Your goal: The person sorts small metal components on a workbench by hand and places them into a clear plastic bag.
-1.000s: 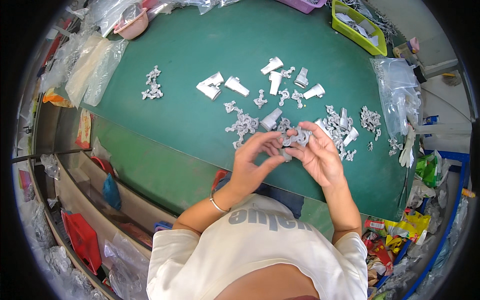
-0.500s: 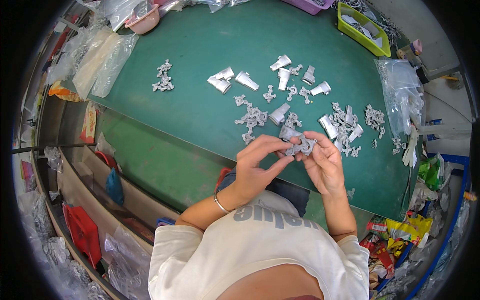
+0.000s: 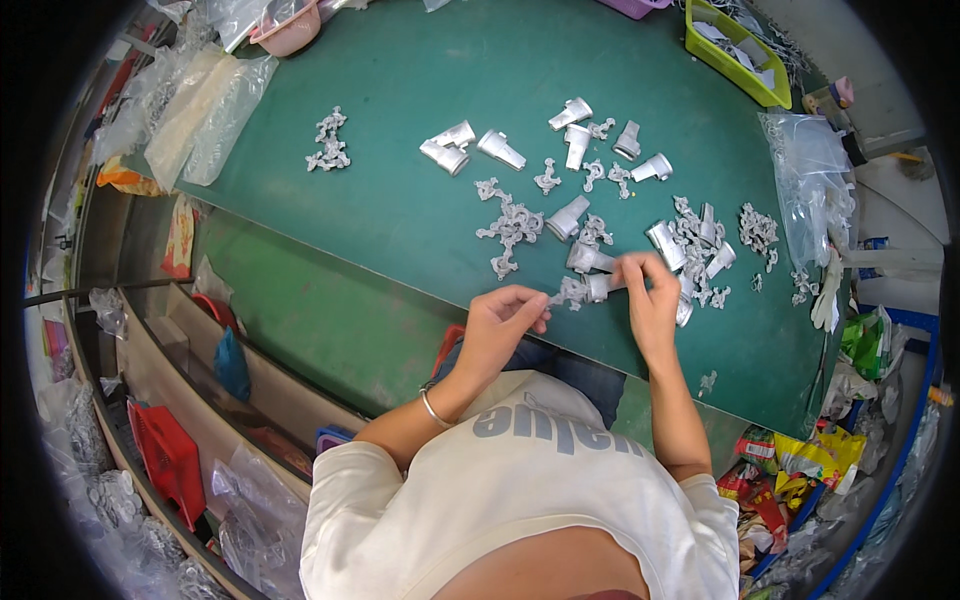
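My left hand (image 3: pixel 508 320), near the table's front edge, is closed in a pinch on a small grey lobed metal casting (image 3: pixel 570 292). Just right of it, a silver tapered metal sleeve (image 3: pixel 599 288) has its wide end toward the casting. My right hand (image 3: pixel 648 290) is closed on that sleeve's narrow end, partly covered by the fingers. Close behind lies another silver sleeve (image 3: pixel 588 258). Further silver sleeves (image 3: pixel 568 216) and grey castings (image 3: pixel 515 224) are scattered beyond both hands. Whether the held casting touches the held sleeve is hard to tell.
The green table (image 3: pixel 390 225) carries a casting cluster (image 3: pixel 328 140) at left and a mixed pile (image 3: pixel 690 235) at right. Clear plastic bags (image 3: pixel 215 120) lie at the left edge. A yellow-green basket (image 3: pixel 735 60) stands far right, a pink basin (image 3: pixel 287 30) far left.
My hands have moved apart; the left has shifted slightly down with the casting. My right hand has left the casting and now grips a silver sleeve. The view has shifted slightly.
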Motion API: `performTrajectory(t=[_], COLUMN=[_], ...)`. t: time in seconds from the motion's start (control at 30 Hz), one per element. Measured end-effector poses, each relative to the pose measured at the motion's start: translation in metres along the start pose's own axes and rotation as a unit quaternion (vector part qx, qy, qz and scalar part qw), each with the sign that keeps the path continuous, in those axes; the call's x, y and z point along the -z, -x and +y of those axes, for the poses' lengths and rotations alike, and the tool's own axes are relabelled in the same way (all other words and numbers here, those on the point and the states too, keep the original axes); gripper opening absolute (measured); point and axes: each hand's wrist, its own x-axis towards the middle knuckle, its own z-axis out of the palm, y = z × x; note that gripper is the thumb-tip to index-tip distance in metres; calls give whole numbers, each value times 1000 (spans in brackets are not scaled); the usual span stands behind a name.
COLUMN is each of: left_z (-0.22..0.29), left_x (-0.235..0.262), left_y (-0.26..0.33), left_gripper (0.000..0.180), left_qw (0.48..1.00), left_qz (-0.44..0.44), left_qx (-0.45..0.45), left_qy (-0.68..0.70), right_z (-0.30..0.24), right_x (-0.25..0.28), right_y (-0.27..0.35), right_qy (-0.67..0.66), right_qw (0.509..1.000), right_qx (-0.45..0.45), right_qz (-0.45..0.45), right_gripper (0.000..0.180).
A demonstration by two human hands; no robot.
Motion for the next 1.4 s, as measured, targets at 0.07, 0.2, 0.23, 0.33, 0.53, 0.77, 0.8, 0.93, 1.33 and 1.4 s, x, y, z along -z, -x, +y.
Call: performTrajectory(t=[0.07,0.2,0.23,0.33,0.53,0.77,0.8,0.93,1.33,1.4], left_z=[-4,2,1,-1,-6,10,10,9,8,9], left_x=[6,9,9,5,2,-24,-24,-21,-12,-10], left_y=[-3,-1,-1,-2,-16,-18,-19,-20,-21,-20], left_gripper=[10,16,17,18,17,29,31,29,20,17], left_qw=[994,987,982,966,955,991,993,994,938,927], left_qz=[-43,-73,-79,-77,-78,-66,-71,-81,-75,-73], left_qx=[-102,-2,-1,28,88,24,6,23,159,180], left_qy=[-17,144,169,244,273,110,92,76,300,320], right_z=[-3,16,15,15,2,-13,-15,-24,-11,6], right_x=[-2,-5,-4,3,13,8,7,0,9,-6], right_y=[-25,-43,-43,-35,-4,17,20,28,-25,-41], right_qy=[224,344,286,68,-373,-332,-310,-209,143,294], right_qw=[959,913,946,994,888,903,912,962,983,938], right_qx=[169,218,153,-80,-239,-214,-206,-127,110,182], right_qz=[33,-29,-14,2,-121,-171,-172,-119,-33,-12], right_gripper=[9,10,10,11,17,17,17,16,24,21])
